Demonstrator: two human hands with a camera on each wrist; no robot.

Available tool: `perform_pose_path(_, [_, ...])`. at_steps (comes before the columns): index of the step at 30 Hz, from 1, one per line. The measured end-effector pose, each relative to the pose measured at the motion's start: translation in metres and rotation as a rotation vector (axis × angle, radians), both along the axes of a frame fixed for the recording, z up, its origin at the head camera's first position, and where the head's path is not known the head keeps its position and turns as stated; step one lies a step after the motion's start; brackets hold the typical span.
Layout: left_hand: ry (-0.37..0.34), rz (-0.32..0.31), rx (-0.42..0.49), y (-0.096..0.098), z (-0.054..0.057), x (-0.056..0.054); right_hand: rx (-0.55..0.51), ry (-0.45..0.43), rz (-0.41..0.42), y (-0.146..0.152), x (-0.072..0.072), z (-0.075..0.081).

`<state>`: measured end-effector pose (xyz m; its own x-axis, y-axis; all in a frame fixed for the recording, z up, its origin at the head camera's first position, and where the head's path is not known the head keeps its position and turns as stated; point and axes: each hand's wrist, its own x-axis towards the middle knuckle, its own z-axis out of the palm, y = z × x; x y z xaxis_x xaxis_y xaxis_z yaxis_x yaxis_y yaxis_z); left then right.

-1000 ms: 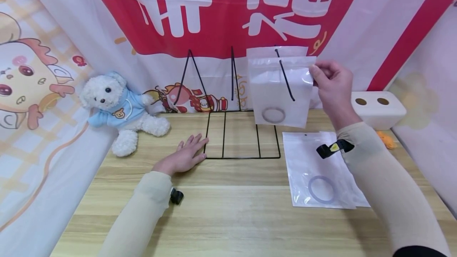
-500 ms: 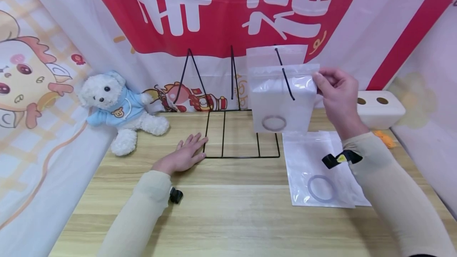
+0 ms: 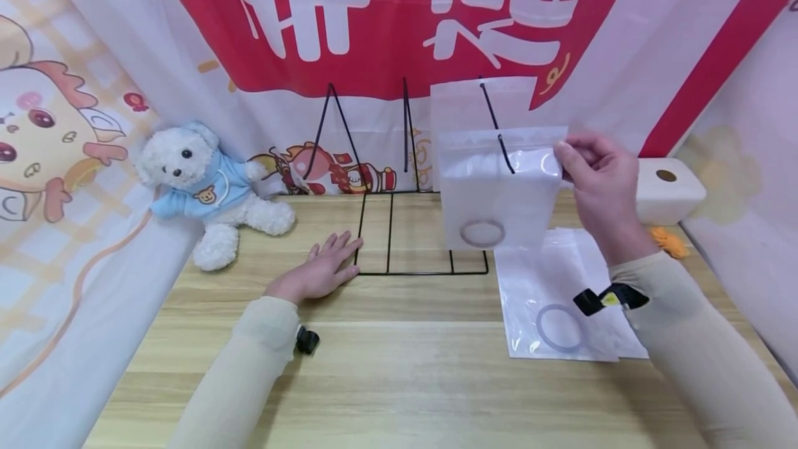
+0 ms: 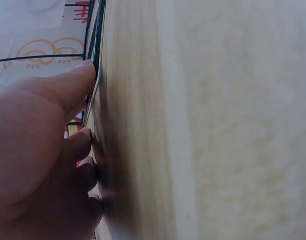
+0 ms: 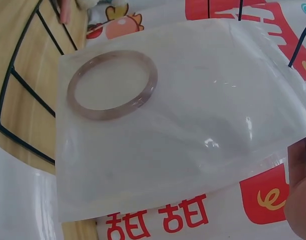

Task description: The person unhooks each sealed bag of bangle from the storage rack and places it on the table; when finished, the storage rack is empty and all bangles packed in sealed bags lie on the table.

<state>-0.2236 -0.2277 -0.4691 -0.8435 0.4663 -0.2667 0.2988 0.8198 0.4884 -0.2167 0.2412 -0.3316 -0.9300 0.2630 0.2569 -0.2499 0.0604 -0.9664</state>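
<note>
My right hand [image 3: 605,189] pinches the upper right corner of a clear zip bag [image 3: 501,192] between thumb and fingers. Inside that bag lies a pale mauve bangle [image 5: 151,70], near its bottom. The bag hangs on the right prong [image 3: 506,156] of a black wire display rack [image 3: 420,274], close to the prong's front end. Another bag [image 3: 451,106] hangs farther back on the same prong, partly hidden. My left hand [image 3: 318,269] rests on the table with fingers spread, its fingertips touching the left edge of the rack's base.
Bags [image 3: 524,296] lie flat on the wooden table [image 3: 399,380] at right, one showing a bangle. A white plush bear [image 3: 212,192] sits at left. Beyond my right hand are a white box with holes [image 3: 673,192] and an orange item [image 3: 669,241]. A printed cloth hangs behind.
My right hand has drawn the front bag toward me and down along the prong, slightly to the right, away from the bag behind. My left hand has stayed in place.
</note>
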Motion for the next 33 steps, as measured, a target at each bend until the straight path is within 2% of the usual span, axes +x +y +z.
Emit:
perform_pose_path(6, [-0.003,0.001,0.005,-0.001,0.000,0.000,-0.060,0.039,0.029,0.000,0.011,-0.002])
perform_pose_path(16, [-0.004,0.000,0.011,0.000,0.001,0.000,-0.103,0.104,0.035,0.001,0.033,-0.007])
perform_pose_path(22, [-0.009,-0.002,0.027,-0.001,0.001,0.001,-0.134,0.146,0.047,0.001,0.041,-0.010])
perform_pose_path(26, [-0.023,0.002,0.055,-0.002,0.002,0.001,-0.121,0.145,0.039,0.001,0.046,-0.009])
perform_pose_path(33, [-0.012,0.003,0.017,-0.001,0.000,0.000,-0.096,0.146,0.010,-0.001,0.057,-0.009])
